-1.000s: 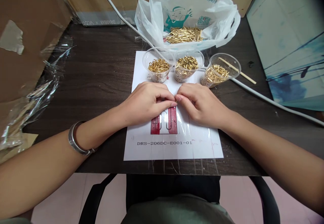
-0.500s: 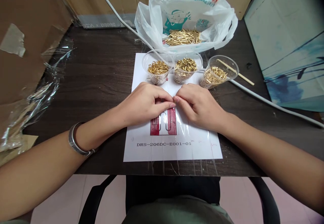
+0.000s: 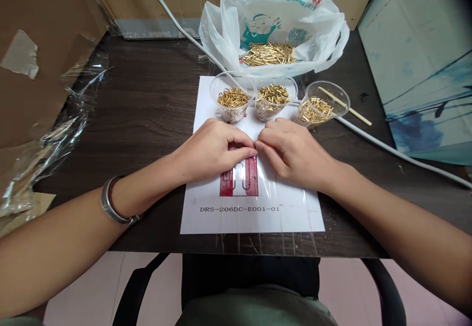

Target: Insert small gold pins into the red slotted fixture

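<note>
My left hand point(image 3: 219, 150) and my right hand point(image 3: 289, 149) meet fingertip to fingertip over a printed sheet point(image 3: 254, 222). Both are closed in a pinch, thumb against forefinger; whatever they hold is too small and too covered to make out. Below the fingers, a red and white diagram point(image 3: 239, 179) shows on the sheet, its upper part hidden by my hands. Just beyond stand three clear plastic cups: a left cup point(image 3: 232, 116) and a middle cup point(image 3: 268, 113) with tiny brass-coloured pieces, and a right cup point(image 3: 311, 118), tilted, with slim brass-coloured pins.
Behind the cups, a white plastic bag point(image 3: 320, 45) gapes around a heap of brass-coloured pins point(image 3: 271, 54). A white cable point(image 3: 401, 151) crosses the dark table point(image 3: 143, 95). A thin wooden stick point(image 3: 356, 113) lies by the right cup. Cardboard point(image 3: 40, 80) stands on the left.
The view has shifted very slightly. Both hands keep the same pinched pose, fingertips together, and the cups and bag stay put.
</note>
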A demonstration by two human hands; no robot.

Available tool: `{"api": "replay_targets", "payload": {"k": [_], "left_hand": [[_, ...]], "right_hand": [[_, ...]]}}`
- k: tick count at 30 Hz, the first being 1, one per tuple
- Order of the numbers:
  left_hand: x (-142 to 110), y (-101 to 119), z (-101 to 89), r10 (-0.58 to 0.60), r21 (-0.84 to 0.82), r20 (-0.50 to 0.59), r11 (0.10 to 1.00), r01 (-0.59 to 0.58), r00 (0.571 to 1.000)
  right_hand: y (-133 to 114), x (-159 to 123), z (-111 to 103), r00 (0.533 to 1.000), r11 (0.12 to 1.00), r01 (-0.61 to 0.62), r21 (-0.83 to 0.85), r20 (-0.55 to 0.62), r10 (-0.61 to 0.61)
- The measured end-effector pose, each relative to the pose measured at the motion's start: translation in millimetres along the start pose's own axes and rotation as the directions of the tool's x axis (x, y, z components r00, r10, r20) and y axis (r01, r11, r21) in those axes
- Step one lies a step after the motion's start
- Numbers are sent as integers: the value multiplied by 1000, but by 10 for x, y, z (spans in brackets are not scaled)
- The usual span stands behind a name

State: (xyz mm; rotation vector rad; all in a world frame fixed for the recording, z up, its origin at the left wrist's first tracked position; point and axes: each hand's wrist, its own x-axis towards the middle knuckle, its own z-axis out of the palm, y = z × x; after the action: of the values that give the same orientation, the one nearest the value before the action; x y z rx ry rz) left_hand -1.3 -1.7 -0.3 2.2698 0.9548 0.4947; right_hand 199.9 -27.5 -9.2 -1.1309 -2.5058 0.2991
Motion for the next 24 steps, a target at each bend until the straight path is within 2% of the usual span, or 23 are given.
{"api": "replay_targets", "payload": {"k": [9,18,24], "left_hand": [[-7,-16,11,-9,-8,-12,1000,9,1000],[1,-9,18,-1,-12,-23,1000,1,1000],[-6,-11,16,6,-8,-15,1000,-6,1000]], "right_hand": [[33,25,-35,997,998,49,-29,53,-48],[37,30,-55,996,998,48,-28,72,-46],[38,24,-66,994,998,8,60,106,-14]]}}
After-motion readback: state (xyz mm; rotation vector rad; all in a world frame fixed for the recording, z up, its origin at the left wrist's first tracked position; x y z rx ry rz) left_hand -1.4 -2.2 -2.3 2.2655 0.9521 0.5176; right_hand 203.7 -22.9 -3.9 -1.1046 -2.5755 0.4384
